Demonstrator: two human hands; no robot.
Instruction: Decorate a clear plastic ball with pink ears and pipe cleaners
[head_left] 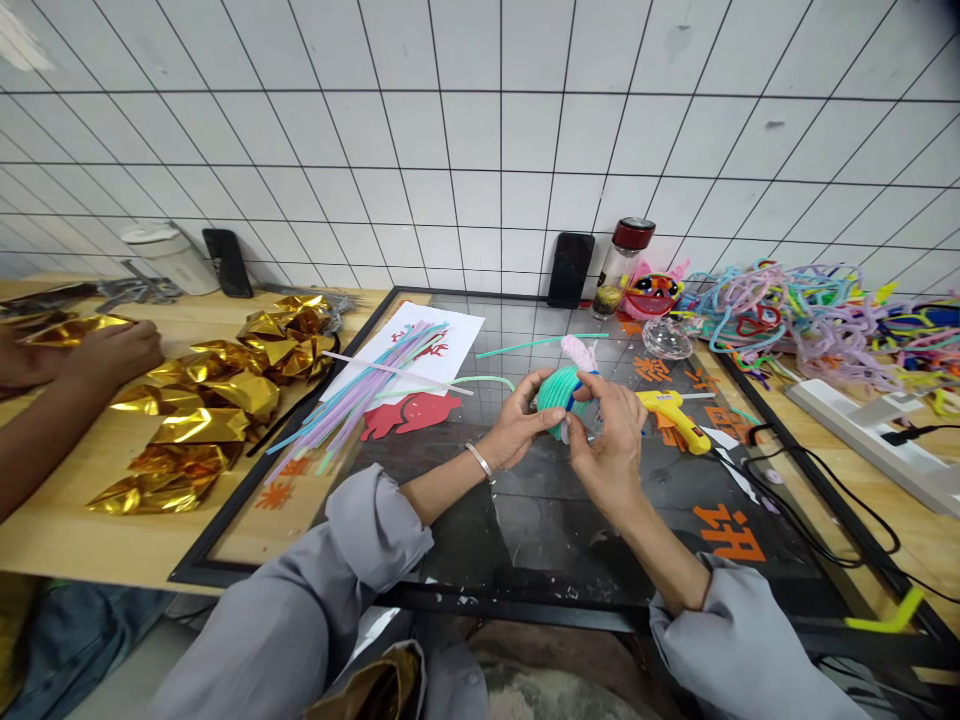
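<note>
I saw the green coil [559,394] held up just left of the glue gun [681,420]. Left hand [519,425]: fingers bent round its left side, thumb on front. Right hand [611,435]: fingers nearly together, gripping its right side. Well left of the glue gun lay a stem bundle [360,392], partly on paper [459,328], red cutout [421,412] beside it. Behind the glue gun stood a bottle [616,272].
</note>
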